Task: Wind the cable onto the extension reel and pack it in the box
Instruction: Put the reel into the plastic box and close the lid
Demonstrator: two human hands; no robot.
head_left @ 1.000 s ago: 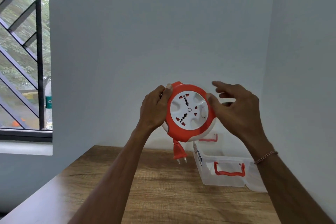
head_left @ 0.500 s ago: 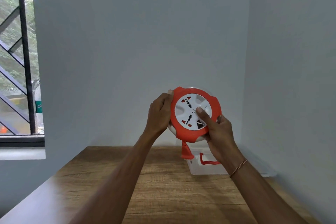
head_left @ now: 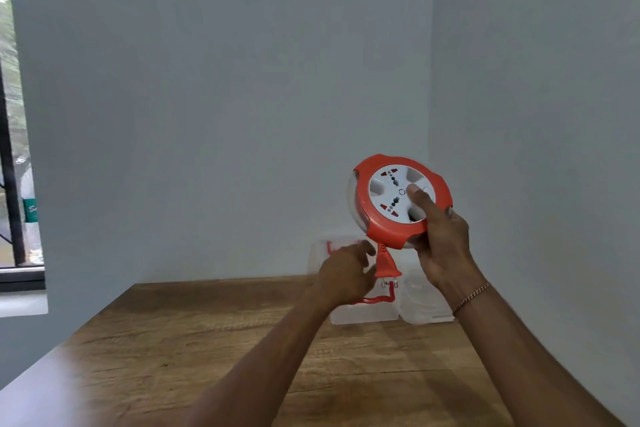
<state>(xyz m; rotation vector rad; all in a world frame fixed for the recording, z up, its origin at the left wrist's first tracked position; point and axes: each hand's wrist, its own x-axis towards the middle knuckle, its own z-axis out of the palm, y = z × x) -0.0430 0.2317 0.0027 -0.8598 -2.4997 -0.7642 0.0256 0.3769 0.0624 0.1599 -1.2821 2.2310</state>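
My right hand (head_left: pixel 441 243) grips the round orange and white extension reel (head_left: pixel 391 198) by its lower right rim, thumb lying across the white socket face. The reel is held up in the air, tilted toward me. Its orange plug (head_left: pixel 385 263) hangs from the bottom edge on a short piece of cable. My left hand (head_left: pixel 346 274) is off the reel, lower and to the left, fingers loosely curled beside the plug; whether it touches the plug I cannot tell. A clear plastic box (head_left: pixel 363 314) with red handles stands on the table behind both hands.
The wooden table (head_left: pixel 214 357) runs from me to the grey wall. Next to the box, against the right wall, sits a second clear plastic piece (head_left: pixel 426 305). A barred window (head_left: pixel 14 184) is at the far left.
My left hand let go of the reel's left rim and dropped toward the plug. My right hand now holds the reel alone, and the view has swung to the right.
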